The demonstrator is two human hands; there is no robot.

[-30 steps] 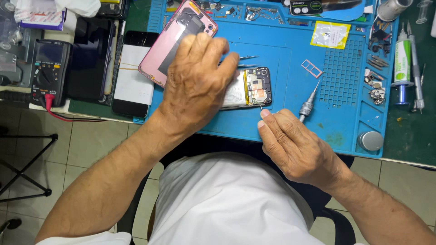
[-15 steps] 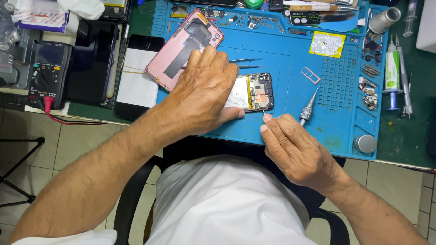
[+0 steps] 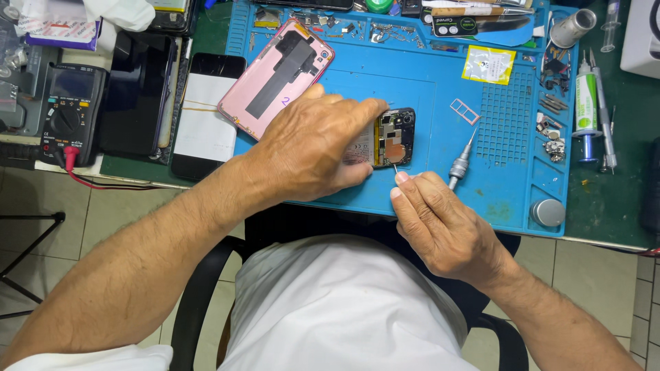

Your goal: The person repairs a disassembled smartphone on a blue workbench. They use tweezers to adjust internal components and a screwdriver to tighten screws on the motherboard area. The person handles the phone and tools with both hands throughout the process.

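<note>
An opened phone [image 3: 394, 137] with its circuit board exposed lies on the blue work mat [image 3: 440, 89]. My left hand [image 3: 316, 148] lies flat over most of the phone and holds it down. My right hand [image 3: 440, 227] is just below the phone's right end and pinches a thin metal pin [image 3: 397, 168] whose tip points up at the phone's lower edge. A small screwdriver [image 3: 459, 165] lies on the mat right beside my right hand's fingers.
A pink phone back cover [image 3: 275, 75] lies upper left on the mat, a pink card tray [image 3: 464, 111] to the right. A dark multimeter [image 3: 69, 113] and another phone [image 3: 206, 113] sit left. Tubes [image 3: 586, 103], screws and small parts line the right side.
My right hand has moved up and left from beside the screwdriver, bringing the pin to the phone's lower edge. The left hand stayed pressed on the phone.
</note>
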